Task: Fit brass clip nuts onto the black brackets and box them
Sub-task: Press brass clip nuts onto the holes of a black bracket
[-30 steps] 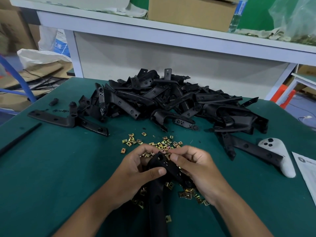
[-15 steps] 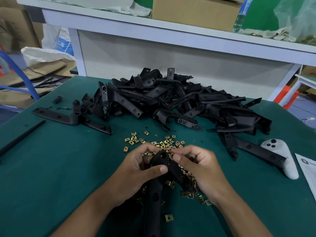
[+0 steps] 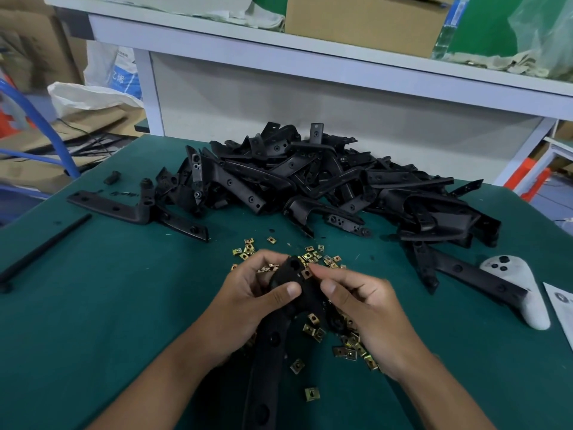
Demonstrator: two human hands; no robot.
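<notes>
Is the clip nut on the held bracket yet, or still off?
Cannot tell if seated. The right hand pinches a brass clip nut against the end of the black bracket, which the left hand grips.

Two bare forearms come up from the lower edge of the view, with no sleeve showing on either one. The left hand (image 3: 248, 302) and the right hand (image 3: 369, 308) are both ungloved. No ring, watch or strap shows on the fingers or wrists. The nails are short and plain; the thumbnails on both hands face the camera.
</notes>
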